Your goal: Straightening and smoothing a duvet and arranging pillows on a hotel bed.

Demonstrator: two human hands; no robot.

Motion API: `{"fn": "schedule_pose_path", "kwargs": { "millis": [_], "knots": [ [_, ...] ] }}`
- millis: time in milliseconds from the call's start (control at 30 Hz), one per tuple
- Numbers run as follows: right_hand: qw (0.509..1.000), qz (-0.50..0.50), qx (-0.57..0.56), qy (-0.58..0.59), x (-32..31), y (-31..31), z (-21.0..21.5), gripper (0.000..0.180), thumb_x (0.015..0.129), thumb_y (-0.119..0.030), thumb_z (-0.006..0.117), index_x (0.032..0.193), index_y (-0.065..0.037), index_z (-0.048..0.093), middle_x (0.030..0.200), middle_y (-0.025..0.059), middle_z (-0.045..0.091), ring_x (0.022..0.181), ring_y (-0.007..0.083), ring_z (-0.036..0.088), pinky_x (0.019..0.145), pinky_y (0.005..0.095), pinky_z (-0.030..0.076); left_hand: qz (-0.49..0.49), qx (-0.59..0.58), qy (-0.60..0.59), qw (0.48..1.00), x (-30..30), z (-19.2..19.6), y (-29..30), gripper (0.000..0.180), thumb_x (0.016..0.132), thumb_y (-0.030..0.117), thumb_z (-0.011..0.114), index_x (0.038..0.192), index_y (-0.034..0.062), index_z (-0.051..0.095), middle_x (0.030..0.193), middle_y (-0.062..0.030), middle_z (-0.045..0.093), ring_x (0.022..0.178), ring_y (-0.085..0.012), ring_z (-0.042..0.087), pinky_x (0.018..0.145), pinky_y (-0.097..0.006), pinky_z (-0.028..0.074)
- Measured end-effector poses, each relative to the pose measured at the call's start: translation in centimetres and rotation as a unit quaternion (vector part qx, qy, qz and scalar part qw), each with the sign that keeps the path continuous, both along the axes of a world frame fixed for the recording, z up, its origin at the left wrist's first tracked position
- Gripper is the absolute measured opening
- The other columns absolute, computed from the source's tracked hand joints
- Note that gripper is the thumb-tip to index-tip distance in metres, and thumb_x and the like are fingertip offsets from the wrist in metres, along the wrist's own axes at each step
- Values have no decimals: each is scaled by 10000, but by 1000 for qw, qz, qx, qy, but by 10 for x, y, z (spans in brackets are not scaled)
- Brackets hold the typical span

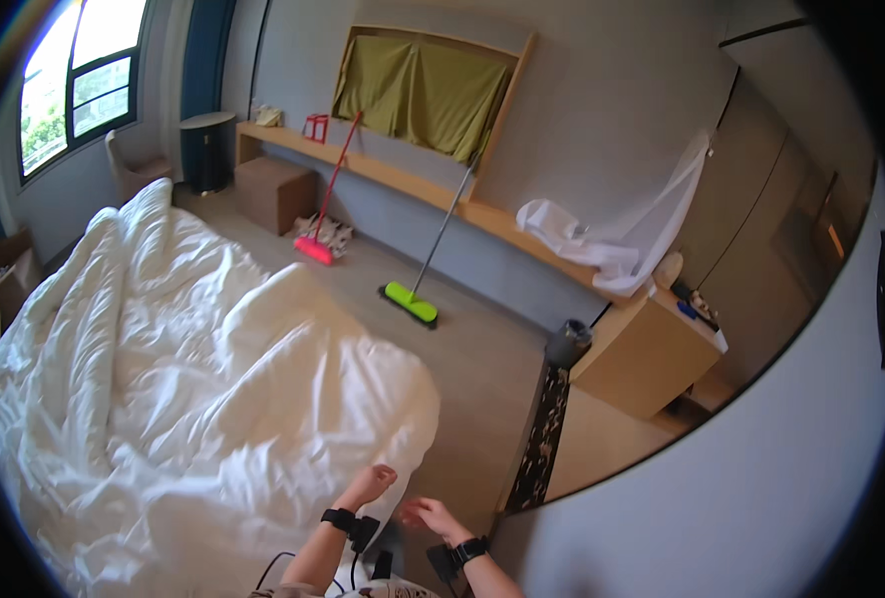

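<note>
Hands at the near edge of a rumpled white duvet (193, 399)

Left hand (368, 485) touches the hem, fingers curled, grip unclear; right hand (431, 516) loosely spread, empty, just beside. Judged risk: cloth beyond the fingers slides floorward, or wrist cables snag.

Bare forearms; black wristband with small black box on left hand (368, 485) and right hand (433, 517); thin black cable below.

Open floor: a bare strip of floor (482, 399) between bed and wall.
Left: rumpled white duvet (193, 399) crowds both hands.
Right: grey wall (722, 508) close by.
Ahead: green mop (410, 302), pink broom (314, 249).
</note>
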State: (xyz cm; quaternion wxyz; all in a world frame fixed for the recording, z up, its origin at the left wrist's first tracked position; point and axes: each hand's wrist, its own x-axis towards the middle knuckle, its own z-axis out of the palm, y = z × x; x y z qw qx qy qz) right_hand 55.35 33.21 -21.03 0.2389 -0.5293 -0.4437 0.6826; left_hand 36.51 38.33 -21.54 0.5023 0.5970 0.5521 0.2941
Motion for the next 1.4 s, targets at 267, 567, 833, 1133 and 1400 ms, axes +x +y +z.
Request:
{"fn": "schedule_pose_path", "kwargs": {
  "millis": [267, 567, 833, 1133, 1400],
  "knots": [
    [985, -166, -2, 40, 107, 170, 21, 232, 906, -195, 452, 1008, -32, 583, 896, 79, 644, 794, 168, 624, 667, 245, 475, -100, 38, -57, 993, 105, 0, 203, 301, 817, 298, 557, 954, 37, 617, 835, -134, 646, 783, -280, 617, 706, -359, 469],
    [996, -30, -67, 44, 151, 456, -44, 202, 886, -184, 481, 1011, -44, 556, 896, 66, 628, 778, 154, 613, 677, 264, 491, 161, -11, -56, 985, 91, -51, 422, 232, 826, 193, 512, 902, 1, 617, 708, -73, 637, 662, -164, 601, 608, -301, 469],
    [992, 128, 12, -15, 97, 715, -7, 173, 881, -182, 488, 969, -61, 576, 854, 57, 642, 721, 106, 609, 620, 217, 460, 296, -22, -111, 949, 69, 6, 571, 249, 815, 188, 527, 946, -9, 605, 794, -106, 649, 726, -164, 620, 676, -287, 481],
    [927, 362, -101, 13, -37, 945, -29, 240, 882, -216, 509, 1065, -70, 561, 954, 66, 630, 853, 155, 614, 700, 248, 473, 459, -33, -83, 884, -40, -37, 785, 227, 787, 161, 534, 884, -27, 617, 725, -99, 649, 650, -148, 622, 631, -281, 497],
    [944, 325, -35, 35, -226, 1160, 15, 210, 890, -199, 473, 1015, -55, 562, 917, 75, 636, 811, 167, 623, 711, 265, 476, 388, 4, 6, 921, -175, 41, 1006, 289, 820, 262, 539, 973, 28, 610, 873, -173, 641, 811, -291, 625, 724, -349, 489]
  ]
}}
